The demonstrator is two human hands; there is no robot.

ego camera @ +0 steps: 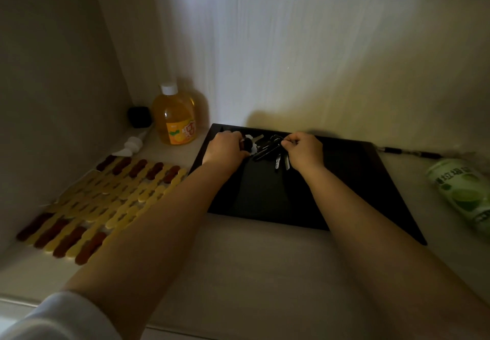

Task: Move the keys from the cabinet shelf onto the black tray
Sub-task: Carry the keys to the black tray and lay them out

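A black rectangular tray (344, 185) lies on the cabinet shelf in dim light. Over its far part, my left hand (225, 148) pinches a dark-headed key with a pale tag (250, 143). My right hand (303, 151) pinches a bunch of dark keys (270, 148) whose blades hang down toward the tray. The two sets of keys lie close together between my hands, resting on or just above the tray; which of the two I cannot tell.
An orange juice bottle (176, 116) and a small black box (140, 116) stand in the back left corner. A yellow and brown slatted mat (106, 199) lies left of the tray. A green can (464, 191) lies at the right, with a pen (408, 152) behind the tray.
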